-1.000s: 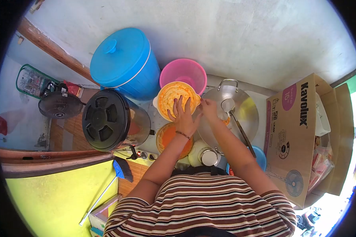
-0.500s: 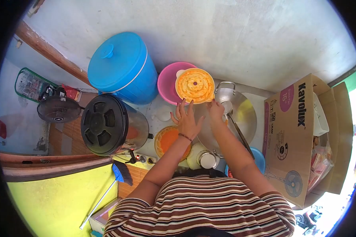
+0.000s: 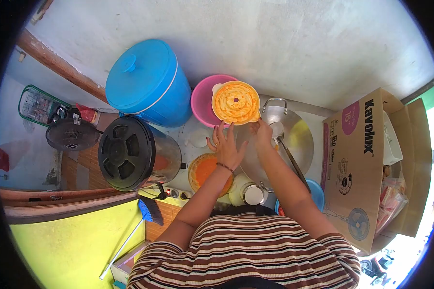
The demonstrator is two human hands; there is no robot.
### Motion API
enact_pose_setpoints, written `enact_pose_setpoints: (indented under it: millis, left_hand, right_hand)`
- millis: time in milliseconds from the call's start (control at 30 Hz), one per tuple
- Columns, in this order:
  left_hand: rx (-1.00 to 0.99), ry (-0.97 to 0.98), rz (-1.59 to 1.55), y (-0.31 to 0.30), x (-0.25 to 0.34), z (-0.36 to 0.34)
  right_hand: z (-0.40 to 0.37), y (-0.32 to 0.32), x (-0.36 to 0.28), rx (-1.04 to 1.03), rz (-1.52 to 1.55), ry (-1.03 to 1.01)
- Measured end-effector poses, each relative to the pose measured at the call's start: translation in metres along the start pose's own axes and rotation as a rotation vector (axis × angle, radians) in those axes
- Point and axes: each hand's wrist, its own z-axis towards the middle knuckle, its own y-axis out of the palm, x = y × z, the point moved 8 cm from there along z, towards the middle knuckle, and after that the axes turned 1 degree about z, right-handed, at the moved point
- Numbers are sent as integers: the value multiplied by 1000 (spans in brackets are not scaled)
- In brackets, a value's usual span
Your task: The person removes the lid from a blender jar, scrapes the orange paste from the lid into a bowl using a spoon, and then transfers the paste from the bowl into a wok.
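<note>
A round cream-coloured mould (image 3: 236,102) with orange and yellow contents is tilted over the edge of a pink basin (image 3: 203,98). My right hand (image 3: 261,133) pinches the mould's lower right rim. Beneath the mould's lower edge, my left hand (image 3: 228,148) has its fingers spread, with fingertips at the rim. A large metal pan (image 3: 301,139) lies under my right forearm, and a ladle (image 3: 294,161) rests in it. Left of my left wrist is a bowl of orange mixture (image 3: 205,168), partly covered by my forearm.
A blue lidded bucket (image 3: 149,82) and a black-lidded container (image 3: 125,151) stand at the left. On the right is a large cardboard box (image 3: 352,168). A blue basin (image 3: 315,193) and a silver-lidded jar (image 3: 253,194) sit near my body. The wall rises behind.
The mould and my right hand have shifted very slightly left and up. My left hand has barely moved.
</note>
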Motion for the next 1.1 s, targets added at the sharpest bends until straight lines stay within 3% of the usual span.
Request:
enact_pose_setpoints:
  millis: [133,233,433,533,633,833,1100]
  left_hand:
    - [-5,-7,6,-1,-2,-2]
    - [-7,-34,4,-6,-8,-4]
    - [50,-100,34,-26,-39,-16]
    - [65,-130,88,-28,-63,-23]
    - [96,-120,90,-33,-70,-28]
    - [-5,-186,96,-31,-73,-28]
    - [-14,-149,60,-19,-79,-22]
  right_hand:
    - [3,-18,-13,153,-182,-244]
    - [-9,-19,-28,159,-291,-715]
    - [-72,36,-10,-382,-720,-586]
    - [-88,51,1,-523,-1049,-591]
    - [-97,61,13,-618,-1322,-830]
    - [-89,68,47,-704,-1414,-653]
    - [-85,70,47,-717,-1209,-703]
